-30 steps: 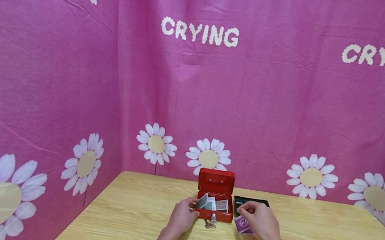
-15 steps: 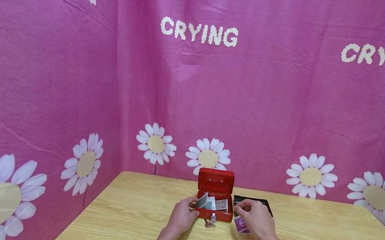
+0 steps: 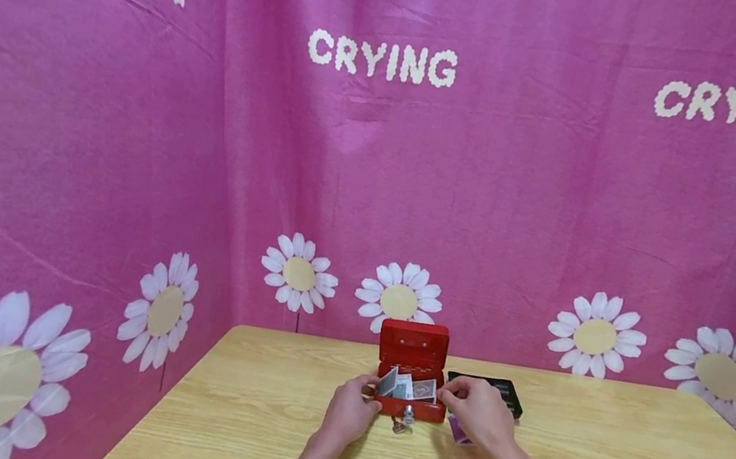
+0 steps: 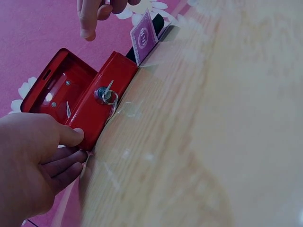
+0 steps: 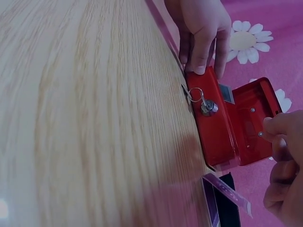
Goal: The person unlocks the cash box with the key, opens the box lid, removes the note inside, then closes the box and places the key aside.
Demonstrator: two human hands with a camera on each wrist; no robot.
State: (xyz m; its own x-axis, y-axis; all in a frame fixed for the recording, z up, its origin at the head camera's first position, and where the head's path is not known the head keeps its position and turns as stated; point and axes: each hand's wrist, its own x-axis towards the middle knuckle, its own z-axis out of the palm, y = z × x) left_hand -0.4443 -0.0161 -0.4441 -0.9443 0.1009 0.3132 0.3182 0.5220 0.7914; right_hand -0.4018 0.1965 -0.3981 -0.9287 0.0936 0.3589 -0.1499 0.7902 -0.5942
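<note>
A small red cash box (image 3: 407, 410) stands on the table, its lid (image 3: 414, 345) raised. Inside lie a patterned grey card (image 3: 423, 390) and pale papers. A key ring hangs from the key in its lock (image 4: 102, 94). My left hand (image 3: 348, 419) grips the box's left end, thumb (image 4: 72, 135) on the front face. My right hand (image 3: 479, 414) is over the box's right edge, thumb and fingertips pinched together on something small; I cannot tell what it is. Below that hand stands a purple card carton (image 4: 143, 38) with a printed emblem, partly hidden in the head view.
A black tray (image 3: 513, 397) with compartments lies right of the cash box, partly behind my right hand. The wooden table (image 3: 251, 420) meets a pink curtain (image 3: 502, 203) printed with daisies at its back and left.
My right hand has moved left from over the black tray to the cash box's right edge, uncovering more of the tray. My left hand has stayed on the box.
</note>
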